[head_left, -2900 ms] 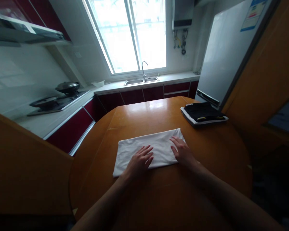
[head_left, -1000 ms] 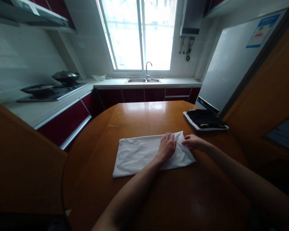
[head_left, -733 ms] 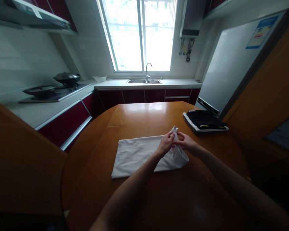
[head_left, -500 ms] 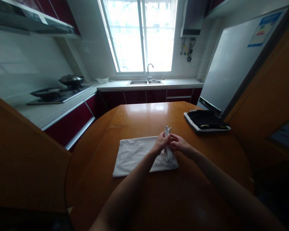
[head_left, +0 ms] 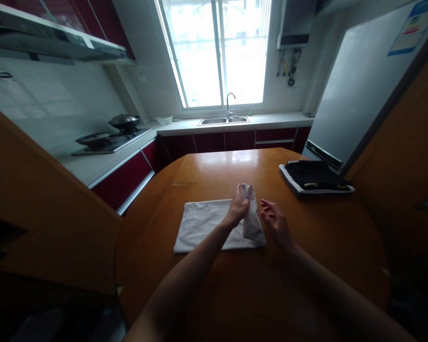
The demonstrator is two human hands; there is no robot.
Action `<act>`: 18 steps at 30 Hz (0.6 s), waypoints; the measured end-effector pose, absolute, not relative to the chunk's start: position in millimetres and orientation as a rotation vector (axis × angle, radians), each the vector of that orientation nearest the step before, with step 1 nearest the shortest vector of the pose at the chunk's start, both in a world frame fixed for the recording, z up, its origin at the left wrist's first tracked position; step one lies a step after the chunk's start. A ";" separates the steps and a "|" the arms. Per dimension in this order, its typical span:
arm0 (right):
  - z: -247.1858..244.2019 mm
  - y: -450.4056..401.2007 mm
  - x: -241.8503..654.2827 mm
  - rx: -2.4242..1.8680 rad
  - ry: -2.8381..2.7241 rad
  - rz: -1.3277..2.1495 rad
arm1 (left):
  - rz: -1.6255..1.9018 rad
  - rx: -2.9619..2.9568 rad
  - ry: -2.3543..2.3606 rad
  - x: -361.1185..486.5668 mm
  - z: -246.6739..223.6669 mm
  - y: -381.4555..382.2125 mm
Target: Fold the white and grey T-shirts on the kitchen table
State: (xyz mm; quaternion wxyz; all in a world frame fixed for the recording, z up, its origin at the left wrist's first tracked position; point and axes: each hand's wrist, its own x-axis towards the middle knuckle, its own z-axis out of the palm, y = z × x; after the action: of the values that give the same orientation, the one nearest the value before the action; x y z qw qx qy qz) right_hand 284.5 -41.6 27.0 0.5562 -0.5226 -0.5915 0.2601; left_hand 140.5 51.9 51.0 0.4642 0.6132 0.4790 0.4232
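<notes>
One folded white cloth (head_left: 203, 224) lies near the middle of the wooden worktop (head_left: 223, 173), its left part spread flat as a lightly wrinkled rectangle and its right end lifted into a raised flap (head_left: 251, 218) that leans inward over the rest. The left hand (head_left: 238, 209) is closed on the far upper corner of that flap, its thumb pressed over the fabric and its forearm crossing above the flat part. The right hand (head_left: 274, 219) is just beside the flap's right side, fingers loosely curled and moderately spread, and it appears to hold nothing; whether a fingertip brushes the cloth is too small to tell. The step in hand looks to be turning the right end inward, with the fold only partly made, since the flap stands up rather than lying down. From here the work seems to call for the left hand to keep its pinch while the right evens the new edge, so that the flap can go down without creases or a skewed corner. Farther off, at the worktop's right side and well apart from the cloth, sits a stack of folded clothes (head_left: 316, 178), black fabric on top and white showing beneath.
</notes>
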 end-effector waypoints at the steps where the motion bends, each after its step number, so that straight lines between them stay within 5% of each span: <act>1: 22.6 -49.7 280.8 -1.220 -1.459 0.543 | 1.050 1.486 1.178 137.0 59.7 49.1; 10: 0.7 -65.1 218.0 -1.378 -1.769 0.234 | 1.027 1.264 1.223 82.9 136.9 45.5; 18: 7.6 -62.5 175.7 -1.442 -2.002 0.314 | 1.049 1.089 1.258 -13.3 126.8 59.7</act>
State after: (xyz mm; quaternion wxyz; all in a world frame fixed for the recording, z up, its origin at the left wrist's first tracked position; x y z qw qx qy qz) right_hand 175.7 -62.5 7.6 0.3212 -0.5491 -0.7623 0.1196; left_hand -13.3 59.7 126.8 0.5541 0.4608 0.5324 0.4440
